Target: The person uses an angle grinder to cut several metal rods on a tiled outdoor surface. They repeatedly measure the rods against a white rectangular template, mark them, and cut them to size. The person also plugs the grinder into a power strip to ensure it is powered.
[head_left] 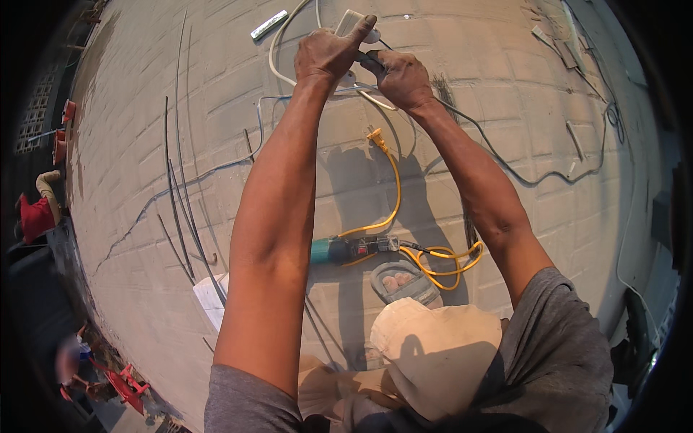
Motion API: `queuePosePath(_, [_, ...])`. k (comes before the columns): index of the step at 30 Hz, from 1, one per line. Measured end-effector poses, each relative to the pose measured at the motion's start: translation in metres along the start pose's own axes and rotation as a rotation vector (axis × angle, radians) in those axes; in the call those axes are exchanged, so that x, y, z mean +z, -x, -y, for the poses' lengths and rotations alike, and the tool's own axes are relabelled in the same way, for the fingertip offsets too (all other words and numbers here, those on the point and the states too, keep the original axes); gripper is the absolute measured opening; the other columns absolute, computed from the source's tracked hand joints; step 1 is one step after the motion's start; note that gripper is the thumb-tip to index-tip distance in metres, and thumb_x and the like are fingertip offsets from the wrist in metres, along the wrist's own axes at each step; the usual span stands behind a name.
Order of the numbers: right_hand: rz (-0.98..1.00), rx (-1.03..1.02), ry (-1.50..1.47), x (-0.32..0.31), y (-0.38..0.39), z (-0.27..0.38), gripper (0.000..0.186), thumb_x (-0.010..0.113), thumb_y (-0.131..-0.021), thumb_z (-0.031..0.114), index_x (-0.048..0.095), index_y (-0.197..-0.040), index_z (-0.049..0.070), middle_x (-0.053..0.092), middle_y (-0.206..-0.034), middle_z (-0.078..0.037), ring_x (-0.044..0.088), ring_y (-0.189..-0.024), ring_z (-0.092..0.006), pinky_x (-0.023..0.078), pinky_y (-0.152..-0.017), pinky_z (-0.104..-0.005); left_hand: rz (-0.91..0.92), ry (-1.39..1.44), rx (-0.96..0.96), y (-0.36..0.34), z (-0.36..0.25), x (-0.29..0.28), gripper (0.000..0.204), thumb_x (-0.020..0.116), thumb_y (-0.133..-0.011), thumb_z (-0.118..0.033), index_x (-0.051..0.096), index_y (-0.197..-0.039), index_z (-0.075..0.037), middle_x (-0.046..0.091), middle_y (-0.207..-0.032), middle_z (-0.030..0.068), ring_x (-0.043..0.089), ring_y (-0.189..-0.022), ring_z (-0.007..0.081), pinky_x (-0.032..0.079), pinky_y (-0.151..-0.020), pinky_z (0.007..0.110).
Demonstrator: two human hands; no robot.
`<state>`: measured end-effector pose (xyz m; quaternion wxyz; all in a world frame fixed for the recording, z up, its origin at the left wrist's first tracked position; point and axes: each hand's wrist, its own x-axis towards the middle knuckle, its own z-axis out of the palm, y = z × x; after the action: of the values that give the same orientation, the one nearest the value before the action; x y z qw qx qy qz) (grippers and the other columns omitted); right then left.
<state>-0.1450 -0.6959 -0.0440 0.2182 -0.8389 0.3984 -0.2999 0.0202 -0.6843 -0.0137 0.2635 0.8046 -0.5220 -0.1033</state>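
Bent knees in pale trousers (433, 353) nearest, above paved floor (180, 144). Teal grinder (346, 249) with yellow cord (393, 195) lies below arms. Left hand (328, 54) clamps white plug block (354, 22), forefinger stretched over it. Right hand (401, 76) pinches white cable (278, 50) at block. Step looks like joining cable to block; next needs firm, straight push.

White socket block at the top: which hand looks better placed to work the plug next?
Probably the right hand: its fingers pinch the plug end against the white socket block, while the left hand lies over the block, steadying it.
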Motion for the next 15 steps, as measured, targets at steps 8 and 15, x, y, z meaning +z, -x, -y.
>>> queuePosePath(8, [0.021,0.019,0.071,-0.004,0.001,0.000,0.021,0.067,-0.093,0.023,0.070,-0.095,0.003,0.069,-0.083,-0.018,0.066,-0.073,-0.0374,0.053,-0.071,-0.0456,0.096,0.038,-0.125,-0.002,0.000,-0.011,0.100,0.052,-0.067,-0.097,0.080,-0.085,-0.003,0.073,-0.086,0.0251,0.074,-0.092,0.0350,0.056,-0.082,0.045])
queuePosePath(15, [-0.105,0.287,0.173,-0.114,0.026,-0.062,0.024,0.065,-0.096,0.029,0.072,-0.093,0.006,0.067,-0.078,-0.016,0.065,-0.071,-0.0385,0.049,-0.064,-0.0441,-0.233,0.309,-0.272,-0.016,0.117,-0.089,0.104,0.049,-0.071,-0.096,0.078,-0.087,0.003,0.073,-0.081,0.0183,0.074,-0.084,0.0289,0.055,-0.081,0.041])
